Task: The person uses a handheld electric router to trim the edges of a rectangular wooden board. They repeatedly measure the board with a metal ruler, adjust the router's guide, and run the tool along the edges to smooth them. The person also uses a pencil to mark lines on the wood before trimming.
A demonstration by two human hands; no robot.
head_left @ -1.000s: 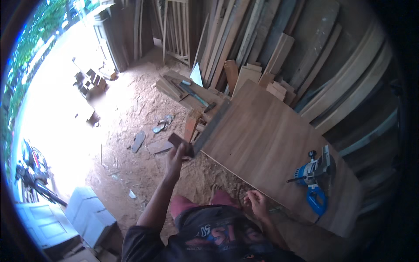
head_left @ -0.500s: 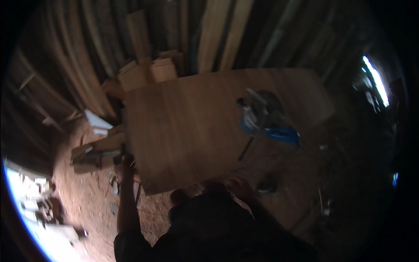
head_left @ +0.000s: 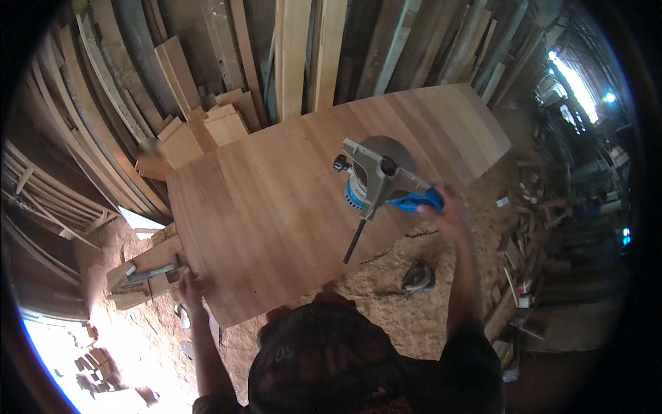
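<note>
A large wooden panel (head_left: 269, 234) of joined boards lies before me. On its right half rests a blue and grey power tool (head_left: 376, 176) with a round dark disc, a black knob and a black rod sticking out toward me. My right hand (head_left: 452, 215) is closed around the end of its blue handle. At the panel's left edge is my left hand (head_left: 191, 290), its fingers blurred, close to a hammer-like tool (head_left: 153, 271) lying on short boards (head_left: 124, 293). Whether those fingers grip the panel's edge I cannot make out.
Long planks (head_left: 293, 55) lean upright along the far side, with short wood offcuts (head_left: 224, 124) at their foot. A dark rounded object (head_left: 418, 277) lies on the dirt ground (head_left: 376, 293) near the panel. Scrap wood (head_left: 507, 310) is strewn at the right.
My right hand has moved from the panel's near edge up and right to the power tool's handle. The view has shifted and become sharper and brighter.
</note>
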